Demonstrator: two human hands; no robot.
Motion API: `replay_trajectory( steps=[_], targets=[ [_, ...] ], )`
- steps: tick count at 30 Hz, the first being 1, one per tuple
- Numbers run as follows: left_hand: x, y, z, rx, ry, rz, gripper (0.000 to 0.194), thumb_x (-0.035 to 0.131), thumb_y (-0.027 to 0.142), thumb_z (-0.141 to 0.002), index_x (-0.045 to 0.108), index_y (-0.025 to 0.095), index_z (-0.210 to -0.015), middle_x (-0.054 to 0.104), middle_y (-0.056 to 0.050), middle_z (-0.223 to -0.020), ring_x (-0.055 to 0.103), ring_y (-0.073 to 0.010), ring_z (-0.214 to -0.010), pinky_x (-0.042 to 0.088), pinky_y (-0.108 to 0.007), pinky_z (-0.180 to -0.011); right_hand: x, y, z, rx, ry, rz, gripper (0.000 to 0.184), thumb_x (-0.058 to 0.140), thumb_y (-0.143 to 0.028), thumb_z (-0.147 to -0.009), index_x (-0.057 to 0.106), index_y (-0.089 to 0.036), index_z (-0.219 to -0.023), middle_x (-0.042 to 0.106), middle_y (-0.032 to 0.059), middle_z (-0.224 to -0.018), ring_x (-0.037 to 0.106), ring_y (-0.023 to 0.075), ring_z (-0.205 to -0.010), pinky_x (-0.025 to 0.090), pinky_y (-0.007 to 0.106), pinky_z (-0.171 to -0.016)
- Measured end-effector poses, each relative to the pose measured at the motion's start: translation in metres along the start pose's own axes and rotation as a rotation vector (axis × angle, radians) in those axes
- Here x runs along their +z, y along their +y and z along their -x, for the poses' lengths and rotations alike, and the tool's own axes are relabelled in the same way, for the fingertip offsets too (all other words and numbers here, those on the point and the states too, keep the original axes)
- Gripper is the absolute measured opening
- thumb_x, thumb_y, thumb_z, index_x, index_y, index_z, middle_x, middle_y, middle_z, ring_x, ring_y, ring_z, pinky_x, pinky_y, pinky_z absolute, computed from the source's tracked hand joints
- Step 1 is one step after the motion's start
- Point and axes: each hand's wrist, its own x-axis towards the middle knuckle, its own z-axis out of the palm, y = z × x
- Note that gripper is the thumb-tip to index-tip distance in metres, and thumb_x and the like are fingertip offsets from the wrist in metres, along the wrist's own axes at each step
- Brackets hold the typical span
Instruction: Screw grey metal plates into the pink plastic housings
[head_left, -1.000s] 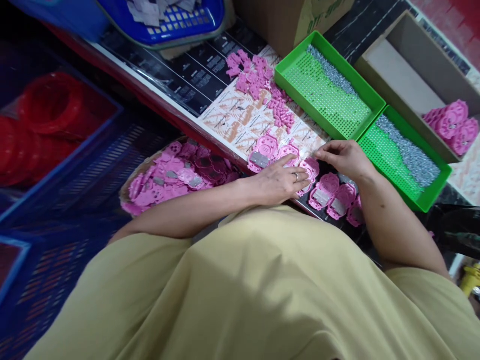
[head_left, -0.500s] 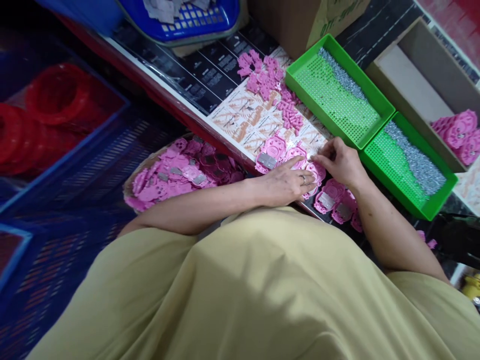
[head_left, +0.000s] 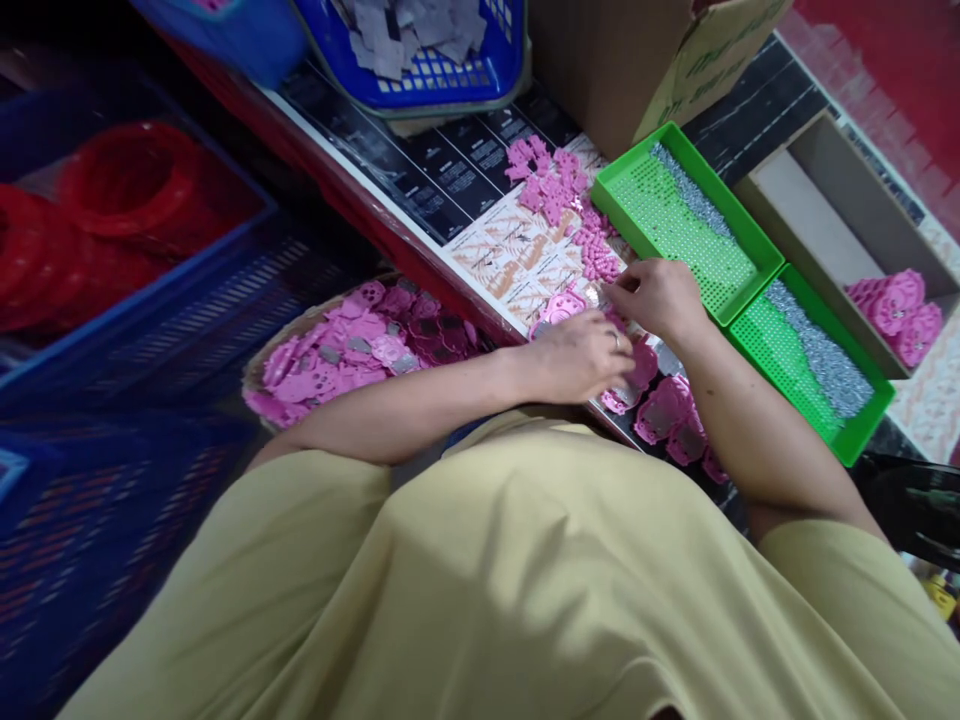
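My left hand (head_left: 581, 358), a ring on one finger, is bent over the row of pink plastic parts at the table edge. Its fingers are curled, and what lies under them is mostly hidden. One pink part (head_left: 556, 308) shows just beyond that hand, another pink part (head_left: 642, 372) beside its fingertips. Thumb and forefinger of my right hand (head_left: 661, 297) come together in a pinch near the small pink pieces (head_left: 596, 247); anything between them is too small to make out. Below my right wrist lie more pink parts with grey plates (head_left: 664, 408).
Two green trays (head_left: 786, 268) with small metal pieces, likely screws, stand right of my hands. Behind them is an open carton (head_left: 784, 190) holding stacked pink parts. A blue basket (head_left: 420, 92) of grey pieces is at the back. Left below sits a container of pink parts (head_left: 337, 350).
My right hand has moved away from the pink part towards the small pink pieces. My left fingers, flatter before, are now curled. The camera view has shifted slightly.
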Motion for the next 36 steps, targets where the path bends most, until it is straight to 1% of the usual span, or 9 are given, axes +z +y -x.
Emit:
replay_trajectory(
  steps=[4, 7, 10, 15, 21, 25, 29, 32, 36],
  targets=[
    [-0.013, -0.044, -0.006, -0.321, 0.099, -0.152, 0.031, 0.048, 0.023, -0.099, 0.078, 0.016, -0.098, 0.074, -0.008, -0.094, 0.067, -0.0239, -0.095, 0.049, -0.039, -0.086, -0.001, 0.001, -0.005, 0.014, -0.038, -0.043, 0.016, 0.068, -0.034, -0.077, 0.076, -0.019, -0.076, 0.072, 0.0082, -0.074, 0.064, 0.0237, -0.072, 0.046, 0.036, -0.07],
    [-0.006, -0.073, -0.016, -0.42, 0.09, -0.123, 0.029, 0.051, 0.026, -0.096, 0.077, 0.017, -0.105, 0.072, -0.009, -0.1, 0.065, -0.0258, -0.101, 0.051, -0.04, -0.089, -0.015, 0.005, 0.003, 0.029, -0.013, -0.151, 0.011, 0.069, -0.028, -0.076, 0.073, -0.018, -0.075, 0.071, 0.0082, -0.073, 0.063, 0.0226, -0.07, 0.048, 0.037, -0.071],
    [0.007, -0.088, -0.029, -0.48, 0.051, -0.076, 0.026, 0.057, 0.029, -0.093, 0.077, 0.017, -0.105, 0.07, -0.011, -0.102, 0.063, -0.0289, -0.107, 0.05, -0.042, -0.092, -0.031, 0.014, 0.023, 0.096, 0.046, -0.361, 0.006, 0.07, -0.023, -0.077, 0.071, -0.017, -0.075, 0.069, 0.0076, -0.07, 0.065, 0.0213, -0.068, 0.049, 0.036, -0.07],
    [0.023, -0.103, -0.038, -0.486, 0.05, -0.005, 0.025, 0.054, 0.025, -0.091, 0.076, 0.018, -0.101, 0.069, -0.01, -0.099, 0.063, -0.0276, -0.105, 0.051, -0.042, -0.092, -0.044, 0.047, 0.073, 0.213, 0.106, -0.691, 0.014, 0.075, -0.031, -0.073, 0.07, -0.019, -0.077, 0.071, 0.006, -0.073, 0.065, 0.0189, -0.067, 0.049, 0.032, -0.06],
    [0.025, -0.123, -0.037, -0.422, 0.036, -0.017, 0.028, 0.05, 0.034, -0.093, 0.077, 0.027, -0.098, 0.072, -0.008, -0.099, 0.063, -0.0266, -0.102, 0.051, -0.044, -0.087, -0.035, 0.087, 0.117, 0.333, 0.003, -0.776, 0.035, 0.081, -0.051, -0.064, 0.077, -0.02, -0.079, 0.066, 0.0013, -0.061, 0.049, 0.0102, -0.047, 0.04, 0.028, -0.048],
    [0.01, -0.098, -0.043, -0.364, 0.066, -0.067, 0.032, 0.045, 0.036, -0.1, 0.075, 0.024, -0.099, 0.073, -0.003, -0.097, 0.061, -0.0201, -0.103, 0.05, -0.039, -0.086, -0.024, 0.096, 0.123, 0.283, -0.023, -0.705, 0.04, 0.075, -0.059, -0.07, 0.077, -0.021, -0.078, 0.069, 0.0039, -0.066, 0.056, 0.014, -0.057, 0.043, 0.029, -0.055],
    [-0.001, -0.028, -0.049, -0.079, -0.056, -0.11, 0.036, 0.043, 0.03, -0.102, 0.074, 0.015, -0.093, 0.075, -0.006, -0.097, 0.067, -0.0228, -0.098, 0.049, -0.04, -0.085, -0.013, 0.093, 0.117, 0.171, -0.04, -0.575, 0.027, 0.072, -0.048, -0.078, 0.078, -0.022, -0.08, 0.074, 0.0056, -0.08, 0.064, 0.018, -0.071, 0.049, 0.032, -0.07],
    [0.007, 0.022, -0.045, 0.252, -0.123, -0.079, 0.03, 0.049, 0.034, -0.102, 0.074, 0.017, -0.109, 0.075, -0.007, -0.116, 0.068, -0.0229, -0.105, 0.049, -0.04, -0.092, -0.009, 0.091, 0.111, 0.111, -0.076, -0.527, 0.02, 0.071, -0.038, -0.08, 0.079, -0.021, -0.081, 0.075, 0.0055, -0.082, 0.065, 0.0187, -0.075, 0.049, 0.033, -0.075],
    [0.026, 0.046, -0.037, 0.352, -0.143, -0.04, 0.031, 0.066, 0.035, -0.096, 0.07, 0.016, -0.119, 0.072, -0.011, -0.125, 0.066, -0.0229, -0.113, 0.047, -0.038, -0.096, -0.007, 0.09, 0.105, 0.078, -0.097, -0.459, 0.015, 0.072, -0.034, -0.079, 0.079, -0.021, -0.079, 0.074, 0.0046, -0.08, 0.064, 0.0182, -0.073, 0.048, 0.032, -0.073]
  ],
)
